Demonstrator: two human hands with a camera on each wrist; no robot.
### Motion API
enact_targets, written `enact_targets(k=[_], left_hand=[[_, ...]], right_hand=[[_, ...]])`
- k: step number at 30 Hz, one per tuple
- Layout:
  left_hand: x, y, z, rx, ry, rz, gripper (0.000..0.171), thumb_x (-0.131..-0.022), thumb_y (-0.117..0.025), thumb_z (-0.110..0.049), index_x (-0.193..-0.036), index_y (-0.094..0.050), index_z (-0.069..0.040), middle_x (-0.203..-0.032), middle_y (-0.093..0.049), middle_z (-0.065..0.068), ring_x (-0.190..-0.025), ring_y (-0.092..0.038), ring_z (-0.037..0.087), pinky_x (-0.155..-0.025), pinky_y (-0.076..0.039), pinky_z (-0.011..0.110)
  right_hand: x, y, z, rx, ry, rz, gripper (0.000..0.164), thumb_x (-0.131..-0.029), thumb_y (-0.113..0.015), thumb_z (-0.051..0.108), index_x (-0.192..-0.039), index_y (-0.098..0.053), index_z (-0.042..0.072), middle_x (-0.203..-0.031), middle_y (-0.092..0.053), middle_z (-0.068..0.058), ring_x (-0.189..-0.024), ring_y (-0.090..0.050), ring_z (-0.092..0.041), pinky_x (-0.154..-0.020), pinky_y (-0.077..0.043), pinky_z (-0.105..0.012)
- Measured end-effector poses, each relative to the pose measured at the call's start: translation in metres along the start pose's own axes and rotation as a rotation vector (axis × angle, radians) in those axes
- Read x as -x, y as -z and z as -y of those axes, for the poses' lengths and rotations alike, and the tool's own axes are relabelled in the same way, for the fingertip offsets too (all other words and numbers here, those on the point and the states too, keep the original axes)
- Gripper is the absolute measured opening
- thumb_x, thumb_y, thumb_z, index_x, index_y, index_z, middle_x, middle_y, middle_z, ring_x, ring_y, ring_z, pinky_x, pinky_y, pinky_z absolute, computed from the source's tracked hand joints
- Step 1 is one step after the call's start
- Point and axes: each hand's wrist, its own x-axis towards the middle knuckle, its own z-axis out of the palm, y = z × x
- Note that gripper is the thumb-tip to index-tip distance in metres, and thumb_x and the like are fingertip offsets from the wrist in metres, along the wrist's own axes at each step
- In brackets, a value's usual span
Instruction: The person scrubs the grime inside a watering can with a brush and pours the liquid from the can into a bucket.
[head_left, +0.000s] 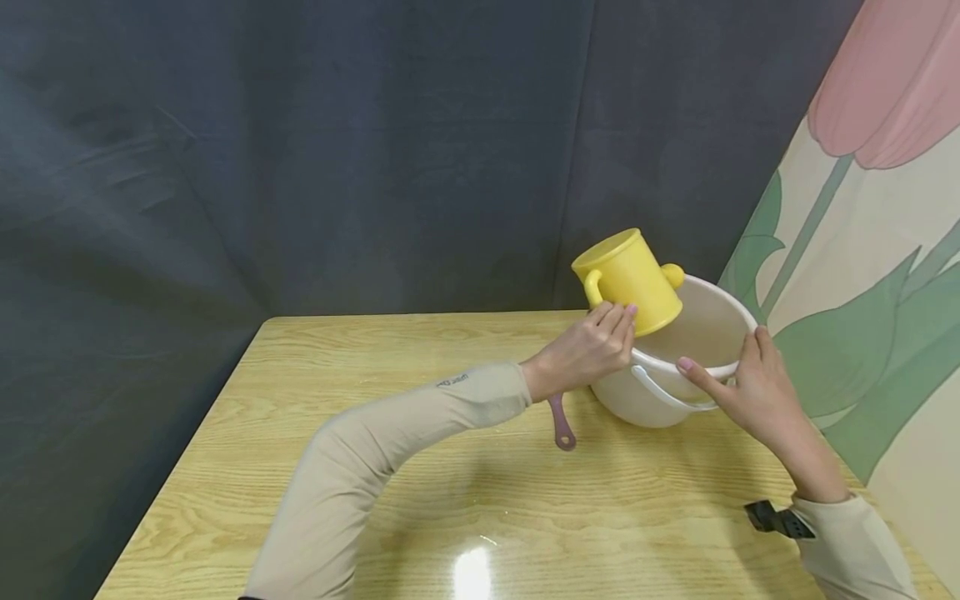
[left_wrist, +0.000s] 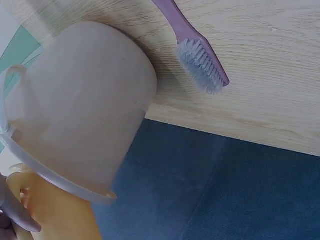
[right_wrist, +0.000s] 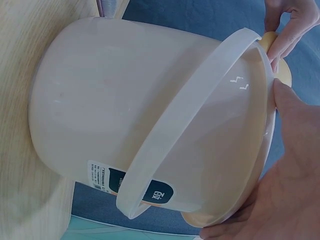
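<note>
My left hand (head_left: 596,342) grips a yellow watering can (head_left: 633,279) and holds it tilted above the left side of a white bucket (head_left: 630,400). A small loop handle shows on the can's left side, and a round yellow knob sticks out on its right. Part of the can is hidden behind the bucket in the left wrist view. My right hand (head_left: 761,392) holds the bucket by its rim, thumb at the near edge and fingers on the right edge. The bucket stands on the table, its bail handle (right_wrist: 185,110) hanging down the near side.
A purple brush with pale bristles (left_wrist: 202,67) lies on the wooden table (head_left: 337,367), left of the bucket. Dark cloth (head_left: 412,167) hangs behind the table. At the right rises a wall (head_left: 915,467) painted with a tulip.
</note>
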Motion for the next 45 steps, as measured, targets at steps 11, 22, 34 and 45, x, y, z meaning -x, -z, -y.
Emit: enact_targets(k=[11,22,34,45], left_hand=[[0.0011,-0.0018,-0.0018,0.007,-0.006,-0.015,0.042,-0.103,-0.035,0.005,-0.123,-0.07,-0.006,-0.125,-0.067,0.007,-0.107,-0.064,0.017,-0.093,-0.049,0.028],[0.0015,-0.0032,0.0007,0.017,0.029,-0.05,0.039,-0.102,-0.037,0.004,-0.119,-0.072,-0.006,-0.124,-0.067,0.007,-0.105,-0.065,0.018,-0.09,-0.049,0.027],[0.002,-0.004,-0.0017,0.007,0.0,-0.044,0.041,-0.102,-0.036,0.005,-0.12,-0.071,-0.006,-0.124,-0.067,0.008,-0.106,-0.065,0.018,-0.092,-0.049,0.028],[0.0031,-0.0053,-0.0031,-0.02,-0.017,-0.052,0.042,-0.102,-0.036,0.005,-0.121,-0.072,-0.007,-0.125,-0.067,0.007,-0.106,-0.064,0.018,-0.094,-0.049,0.028]], right_hand=[[0.0004,0.0005,0.0006,0.004,0.004,0.0,0.093,-0.091,-0.069,0.041,-0.135,-0.026,-0.028,-0.123,-0.034,-0.044,-0.107,-0.036,-0.057,-0.081,-0.034,-0.073],[-0.0001,0.0014,0.0003,0.004,0.004,0.003,0.095,-0.091,-0.068,0.041,-0.137,-0.022,-0.029,-0.127,-0.032,-0.046,-0.11,-0.035,-0.059,-0.083,-0.032,-0.075],[0.0007,0.0001,0.0002,-0.004,0.027,-0.025,0.091,-0.09,-0.07,0.04,-0.134,-0.028,-0.028,-0.12,-0.036,-0.042,-0.104,-0.038,-0.056,-0.08,-0.034,-0.073],[0.0006,0.0001,0.0014,-0.003,0.014,-0.013,0.092,-0.091,-0.069,0.041,-0.134,-0.026,-0.029,-0.124,-0.034,-0.044,-0.108,-0.036,-0.058,-0.082,-0.033,-0.074]])
